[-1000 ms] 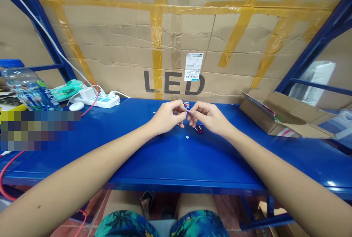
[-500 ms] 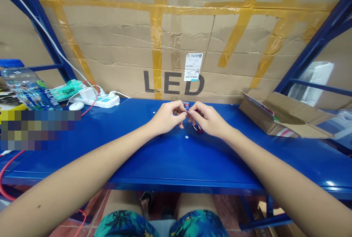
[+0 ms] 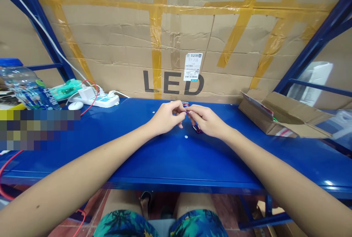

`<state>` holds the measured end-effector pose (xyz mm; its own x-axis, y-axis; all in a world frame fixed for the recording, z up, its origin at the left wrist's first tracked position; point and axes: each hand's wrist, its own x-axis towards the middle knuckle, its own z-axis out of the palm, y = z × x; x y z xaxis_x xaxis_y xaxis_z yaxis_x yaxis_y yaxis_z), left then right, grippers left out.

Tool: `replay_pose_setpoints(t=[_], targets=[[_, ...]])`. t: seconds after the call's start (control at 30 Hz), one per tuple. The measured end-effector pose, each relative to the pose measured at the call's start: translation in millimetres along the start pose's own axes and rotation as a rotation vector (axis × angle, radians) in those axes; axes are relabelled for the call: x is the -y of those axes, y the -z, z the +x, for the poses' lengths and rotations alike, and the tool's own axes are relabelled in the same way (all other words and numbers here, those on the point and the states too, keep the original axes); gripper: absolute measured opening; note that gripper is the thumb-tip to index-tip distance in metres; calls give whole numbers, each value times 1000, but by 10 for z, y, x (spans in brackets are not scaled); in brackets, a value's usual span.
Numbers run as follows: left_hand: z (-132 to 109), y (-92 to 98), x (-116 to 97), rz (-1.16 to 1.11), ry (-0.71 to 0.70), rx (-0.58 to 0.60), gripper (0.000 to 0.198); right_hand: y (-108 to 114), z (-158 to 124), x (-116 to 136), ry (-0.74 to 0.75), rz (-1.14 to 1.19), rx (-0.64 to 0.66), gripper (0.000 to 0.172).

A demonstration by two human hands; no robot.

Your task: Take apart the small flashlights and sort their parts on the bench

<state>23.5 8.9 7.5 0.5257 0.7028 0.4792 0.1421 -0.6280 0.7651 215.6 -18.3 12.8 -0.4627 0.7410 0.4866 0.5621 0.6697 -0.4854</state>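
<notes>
Left hand (image 3: 165, 117) and right hand (image 3: 207, 121) meet fingertip to fingertip in front of the LED carton (image 3: 173, 83), just below its lettering. Thumb and forefinger of each are pinched narrow on one tiny clip (image 3: 187, 112), red with dark purple, thin wire-like, shape too small to tell. Similar loose clips (image 3: 198, 129) lie under the right hand on the blue shelf (image 3: 165, 156). More clips (image 3: 186, 103) sit nearer the carton.
</notes>
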Motion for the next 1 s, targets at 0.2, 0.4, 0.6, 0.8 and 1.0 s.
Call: replay_pose_setpoints(t=[0.2, 0.4, 0.6, 0.8, 1.0], targets=[[-9, -4, -2, 4, -2, 6, 8, -20, 7, -42, 25, -10, -53, 32], [-6, -60, 3, -78, 60, -21, 6, -68, 10, -39, 110, -114, -109, 33], [-4, -143, -2, -175, 112, -74, 6, -118, 1, 15, 131, -242, -164, 35], [-18, -135, 1, -154, 66, -96, 7, -107, 2, 17, 103, -228, -183, 36], [-23, -136, -8, -85, 37, -132, 6, -112, 8, 2, 117, -234, -205, 33]])
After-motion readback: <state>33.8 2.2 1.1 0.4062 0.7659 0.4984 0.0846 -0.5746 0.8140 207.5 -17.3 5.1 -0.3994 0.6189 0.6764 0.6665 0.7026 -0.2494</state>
